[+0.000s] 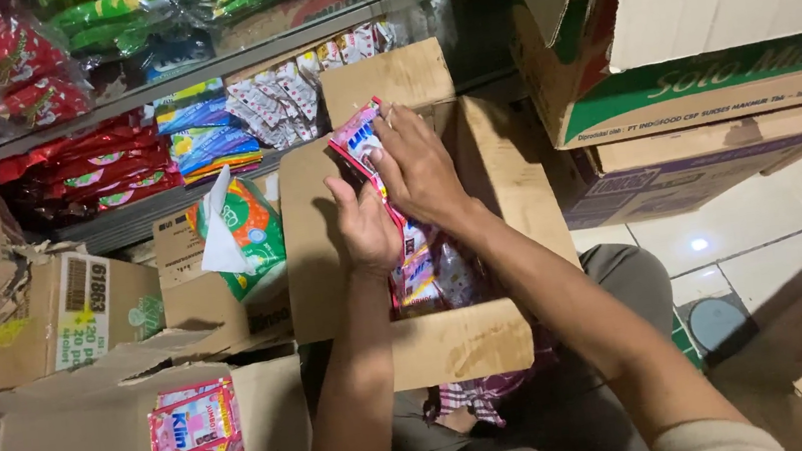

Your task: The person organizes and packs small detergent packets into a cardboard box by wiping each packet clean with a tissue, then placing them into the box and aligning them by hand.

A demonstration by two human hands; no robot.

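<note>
Your two hands are together over the open cardboard box [415, 345] that stands in front of your knees. Your right hand [418, 168] grasps the top of a strip of pink and white sachets [359, 145], fingers closed over its upper edge, and the strip hangs from there down into the box. Your left hand [364, 228] is pressed flat against the strip from the left side, thumb up, so it supports the strip; its fingers are hidden behind the sachets, so you cannot tell how firmly they close. More sachets of the same kind [427, 273] lie inside the box under your hands. At lower left, a second open carton [274, 431] holds pink sachet packs [192, 426]. Behind it, a smaller box [194, 305] carries a green and orange packet [256, 232] with a white paper [221, 231] stuck in front. The shelf [148, 214] behind shows red packets [93, 170] and strips of small white sachets [276, 99]. At the right, large cartons [702, 40] are stacked over the tiled floor [772, 213].
</note>
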